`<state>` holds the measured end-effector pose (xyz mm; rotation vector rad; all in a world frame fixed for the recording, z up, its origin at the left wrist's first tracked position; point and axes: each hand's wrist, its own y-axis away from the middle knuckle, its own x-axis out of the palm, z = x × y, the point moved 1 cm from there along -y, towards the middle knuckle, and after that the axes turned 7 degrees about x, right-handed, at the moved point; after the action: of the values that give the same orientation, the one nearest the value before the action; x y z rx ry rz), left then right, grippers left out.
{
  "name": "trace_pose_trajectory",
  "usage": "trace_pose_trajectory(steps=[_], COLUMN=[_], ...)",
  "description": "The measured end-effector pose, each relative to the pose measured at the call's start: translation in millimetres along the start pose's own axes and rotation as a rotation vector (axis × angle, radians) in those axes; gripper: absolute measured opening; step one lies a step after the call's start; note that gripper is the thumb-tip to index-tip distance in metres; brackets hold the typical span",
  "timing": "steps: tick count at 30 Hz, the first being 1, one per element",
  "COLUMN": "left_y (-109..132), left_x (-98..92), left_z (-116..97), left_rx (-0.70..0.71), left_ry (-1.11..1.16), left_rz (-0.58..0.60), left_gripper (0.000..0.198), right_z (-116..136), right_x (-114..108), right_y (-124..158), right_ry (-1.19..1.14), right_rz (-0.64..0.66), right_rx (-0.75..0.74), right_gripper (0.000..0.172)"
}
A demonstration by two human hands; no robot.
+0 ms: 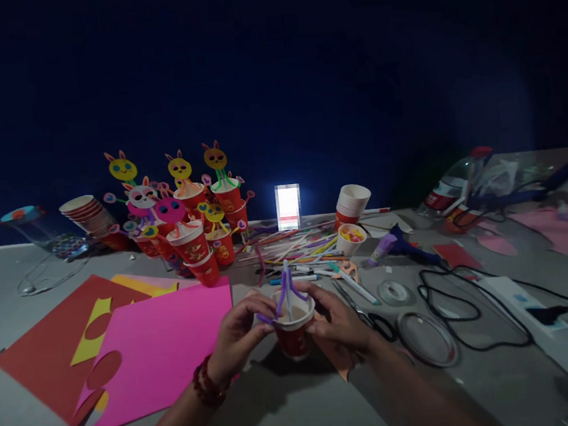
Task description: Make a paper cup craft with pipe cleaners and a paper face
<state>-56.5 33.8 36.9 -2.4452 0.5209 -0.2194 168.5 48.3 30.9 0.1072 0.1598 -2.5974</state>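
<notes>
A red paper cup (292, 343) with a white rim is held between both hands, near the front middle of the table. Purple pipe cleaners (284, 286) rise from it in a peak, with a paler stem beside them. One purple end sticks out over the left rim. My left hand (242, 324), with a dark red bead bracelet at the wrist, pinches that end against the cup's left side. My right hand (337, 318) grips the cup from the right, its fingers at the rim and its thumb on the side. Part of the cup is hidden by my fingers.
Pink card (177, 357) and red card (37, 357) lie left. Decorated cups with animal faces (192, 248) stand behind. Loose pipe cleaners (297, 245) spread centrally. Scissors (382, 324), tape rolls (429, 336), a glue gun (410, 244) and a black cable (477, 342) lie right.
</notes>
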Motion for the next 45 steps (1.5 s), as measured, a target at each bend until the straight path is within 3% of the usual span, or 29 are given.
trace_pose_trajectory(steps=[6,13,21,28,33,35,37,42,45], left_y=[0,-2,1,3,7,8,8,6,6], left_x=[-2.5,-9.8,-4.3,-5.5,-9.1,-10.8,-12.2,-12.4,-10.8], left_z=[3,5,20,27,30,30,28,24,25], left_rx=[-0.070,-0.030,-0.165,-0.199,-0.235,-0.233,-0.231,-0.222,-0.207], left_ry=[0.064,-0.075,0.259,0.251,0.208,0.198,0.188,0.139,0.111], left_rz=[-0.002,-0.063,-0.184,-0.231,-0.234,-0.219,-0.199,-0.154,-0.129], left_gripper=[0.007,0.009,0.010,0.013,0.015,0.014,0.013,0.013,0.015], right_z=[-1,-4,3,6,38,46,45,8,-19], right_x=[-2,0,-2,-9,-20,-37,-70,-191,-244], right_y=[-2,-3,-4,-4,10,23,39,74,76], right_ry=[-0.035,-0.011,0.015,0.260,0.516,0.589,0.683,1.097,1.197], right_rz=[0.016,0.025,0.024,-0.034,-0.180,-0.226,-0.318,-0.781,-0.831], right_rx=[-0.001,-0.041,0.007,0.065,0.031,0.008,0.048,0.381,0.471], right_gripper=[0.069,0.068,0.076,0.080,0.058,0.048,0.043,0.042,0.047])
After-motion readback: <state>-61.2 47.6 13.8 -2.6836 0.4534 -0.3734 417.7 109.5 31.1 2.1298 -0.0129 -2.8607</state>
